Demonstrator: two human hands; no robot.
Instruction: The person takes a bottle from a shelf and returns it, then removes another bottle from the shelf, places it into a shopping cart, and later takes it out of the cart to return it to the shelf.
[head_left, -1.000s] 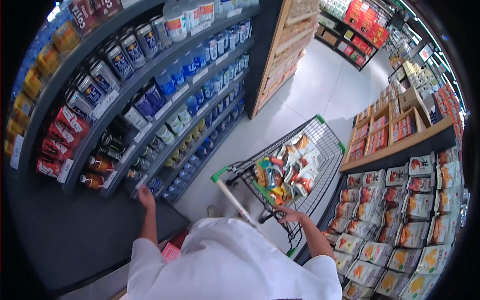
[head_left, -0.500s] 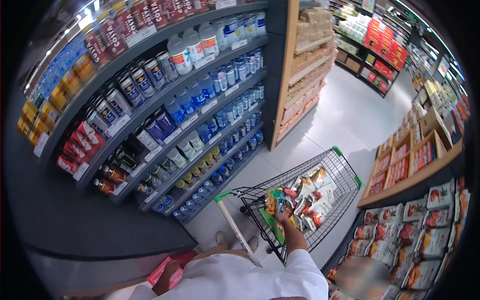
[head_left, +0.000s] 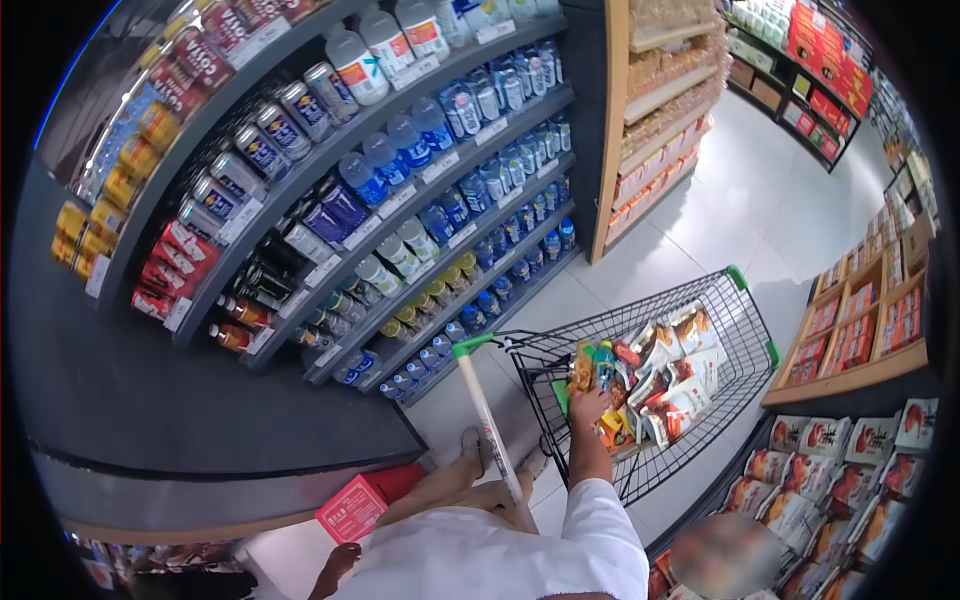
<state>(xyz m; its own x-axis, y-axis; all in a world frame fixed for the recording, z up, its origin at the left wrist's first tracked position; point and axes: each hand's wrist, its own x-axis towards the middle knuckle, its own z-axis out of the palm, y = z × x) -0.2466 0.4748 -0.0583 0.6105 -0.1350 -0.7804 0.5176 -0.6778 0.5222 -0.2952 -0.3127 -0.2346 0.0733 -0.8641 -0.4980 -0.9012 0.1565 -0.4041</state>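
Note:
My right hand [head_left: 588, 406] reaches into the shopping cart [head_left: 740, 345], with its fingers closed around the lower part of a bottle with a green cap [head_left: 604, 368]. White and red food bags [head_left: 680, 405] fill the middle of the cart. Beside the bottle lie a brown packet [head_left: 580, 372] and an orange-yellow packet [head_left: 614, 430]. At my left side hangs my left hand [head_left: 342, 562], dark and small in view; how its fingers are held is unclear. It is closest to a red box with white print [head_left: 352, 510]. The cart's pale handle bar [head_left: 488, 425] crosses in front of my legs.
To the left, a tall curved shelf [head_left: 440, 160] holds rows of cans and bottles. Bagged food [head_left: 800, 490] fills a display at the lower right, below a wooden rack of red packs [head_left: 850, 330]. Pale floor tiles [head_left: 735, 205] run ahead between the displays.
The view has shifted, so the cart and shelves appear farther right and higher. My right hand stays at the bottle inside the cart. More of the red box shows beside my left hand.

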